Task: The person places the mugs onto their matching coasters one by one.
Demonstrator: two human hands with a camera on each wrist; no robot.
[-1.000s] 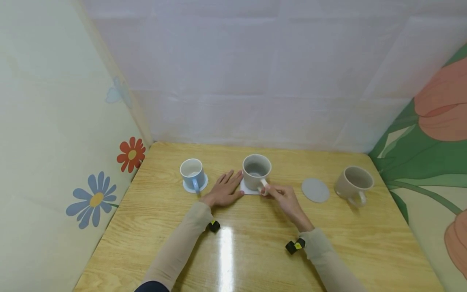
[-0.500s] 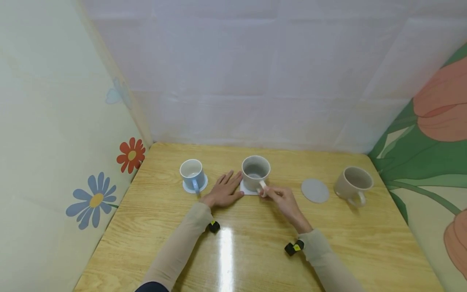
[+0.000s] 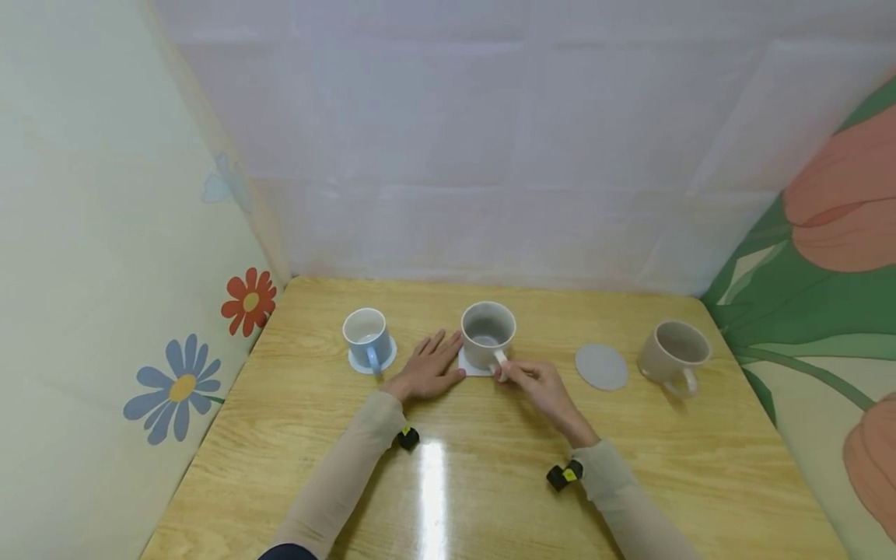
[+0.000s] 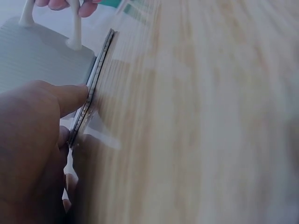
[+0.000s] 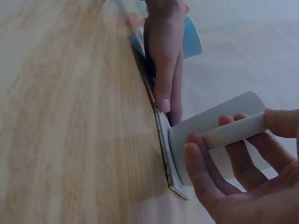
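Observation:
A light grey mug (image 3: pixel 480 352) stands upright on a square white coaster (image 3: pixel 470 369) near the middle of the table. The right hand (image 3: pixel 544 390) pinches its handle (image 5: pixel 233 132), with the thumb on top and fingers curled beneath in the right wrist view. Flat on the table to the left lies the left hand (image 3: pixel 428 373), fingers straight and spread. Its thumb (image 5: pixel 164 91) touches the coaster's edge, as the left wrist view also shows. Part of the coaster is hidden under the mug.
To the left, a small blue mug (image 3: pixel 381 348) sits on a round pale coaster (image 3: pixel 359 366). Right of the right hand lies a round grey coaster (image 3: pixel 602 367), and beyond it a beige mug (image 3: pixel 658 359) on the wooden table (image 3: pixel 490 498). A pale wall (image 3: pixel 448 155) closes off the back.
The head view has shifted slightly. Both hands, the light grey mug and the coasters otherwise keep their places, the right hand still on the handle.

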